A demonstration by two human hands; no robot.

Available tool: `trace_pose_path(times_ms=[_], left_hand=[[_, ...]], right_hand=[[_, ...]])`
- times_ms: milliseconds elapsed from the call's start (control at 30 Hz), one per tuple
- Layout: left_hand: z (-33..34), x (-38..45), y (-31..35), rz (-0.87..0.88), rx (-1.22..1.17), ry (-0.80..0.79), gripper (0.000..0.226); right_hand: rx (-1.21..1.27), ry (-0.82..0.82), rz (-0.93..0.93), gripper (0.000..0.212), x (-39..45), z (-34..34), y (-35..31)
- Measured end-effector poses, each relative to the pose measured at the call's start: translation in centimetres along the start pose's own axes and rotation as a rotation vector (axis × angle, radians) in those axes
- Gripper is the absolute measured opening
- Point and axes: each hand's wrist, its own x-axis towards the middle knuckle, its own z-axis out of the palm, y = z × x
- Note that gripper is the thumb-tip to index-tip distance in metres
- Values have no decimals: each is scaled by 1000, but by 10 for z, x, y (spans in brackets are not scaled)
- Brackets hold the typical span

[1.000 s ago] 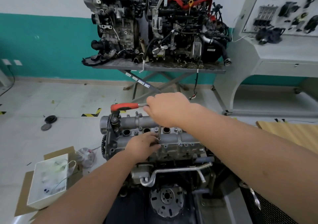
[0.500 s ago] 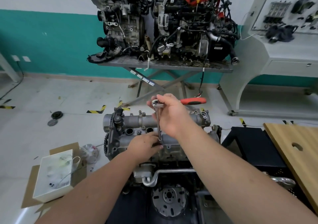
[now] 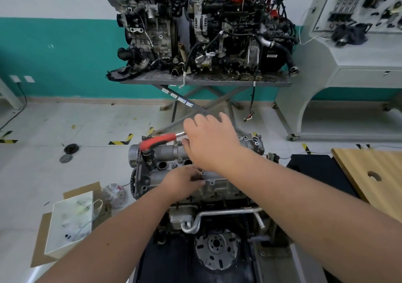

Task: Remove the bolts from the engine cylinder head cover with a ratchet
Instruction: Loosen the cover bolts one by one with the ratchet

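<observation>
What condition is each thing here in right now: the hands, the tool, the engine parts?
Left hand: fingers curled, pinching the thin steel extension bar at the cover.
Right hand: fingers fairly straight, lying over the ratchet's head.
Red-handled ratchet: lying level, handle pointing left.
Grey metal cylinder head cover: on the engine, plug holes open.
Steel extension bar: upright.
White rectangular box: on flattened cardboard on the floor.

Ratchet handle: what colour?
Red, with a bare metal shank; the ratchet handle shows in the head view, left of the right hand.
</observation>
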Motion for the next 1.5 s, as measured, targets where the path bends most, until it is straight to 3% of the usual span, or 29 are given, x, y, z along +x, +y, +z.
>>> trace_pose_path(times_ms=[33,133,167,233,300,367,400,467,533,600,667,733,833,933,1000,1067,1133,1267,1367,1433,1500], left_hand=[[-4,1,1,-16,-72,-21,7],[-7,6,-1,-44,-235,-57,42],[-10,3,2,-33,-273,-73,44],[-8,3,3,-34,-281,-106,42],[-8,2,3,-7,-221,-98,31],[-7,2,2,28,-156,-71,6],[-6,1,2,35,-114,-67,10],[-4,1,3,32,-57,-47,20],[-4,-1,6,24,-15,-25,22],[-2,0,6,31,-3,-18,23],[-2,0,6,23,-8,-26,23],[-2,-1,5,23,-15,-28,20],[0,-1,5,17,-42,-12,16],[-1,-2,8,-15,-132,26,41],[-2,-3,11,16,-79,24,39],[-2,-4,10,37,-53,-10,22],[-2,-4,8,12,-17,-18,22],[-1,-5,7,15,13,9,21],[2,-4,5,41,25,18,22],[3,-3,3,45,28,24,22],[4,-3,2,59,41,32,22]], right_hand=[[-19,-71,41,33,2,-8,-1],[-8,-237,50,23,12,-27,-1],[21,-281,54,14,16,-32,2],[208,-374,125,15,23,-36,8],[701,-455,271,19,24,-33,13],[1419,-489,525,17,20,-22,16],[1759,-481,616,18,17,-15,17],[2238,-338,744,20,11,2,15],[2380,-84,831,16,10,19,11],[2242,125,802,13,7,32,6],[1891,180,675,15,1,41,4],[1527,236,439,24,-7,42,1],[1011,467,41,35,-7,49,-2],[583,593,-102,24,-6,47,-5],[374,566,-182,24,-4,40,-2],[210,452,-227,29,-3,32,1],[88,315,-210,24,-1,20,-1],[-20,19,-71,45,6,-2,-4],[27,-172,-6,22,18,-15,0],[425,-327,149,15,24,-21,5],[1193,-458,402,14,21,-21,4]])
